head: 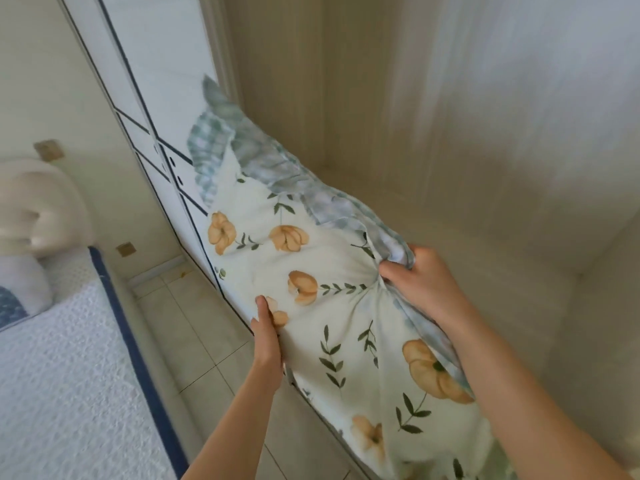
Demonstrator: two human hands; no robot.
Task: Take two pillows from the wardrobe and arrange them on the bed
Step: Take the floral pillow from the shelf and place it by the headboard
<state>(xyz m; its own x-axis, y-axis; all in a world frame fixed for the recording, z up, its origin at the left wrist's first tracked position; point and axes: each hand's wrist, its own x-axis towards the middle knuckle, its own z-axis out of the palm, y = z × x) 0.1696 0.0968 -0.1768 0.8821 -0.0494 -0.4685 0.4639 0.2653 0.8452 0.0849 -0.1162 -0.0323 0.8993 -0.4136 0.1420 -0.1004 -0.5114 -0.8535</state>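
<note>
While hands [346, 306] grip pillow [311, 271], bed [69, 358] lies left.

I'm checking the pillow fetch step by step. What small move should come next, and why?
Probably swing the pillow left toward the bed. Both the left hand and right hand already grip it in front of the open wardrobe, off any shelf.
</note>
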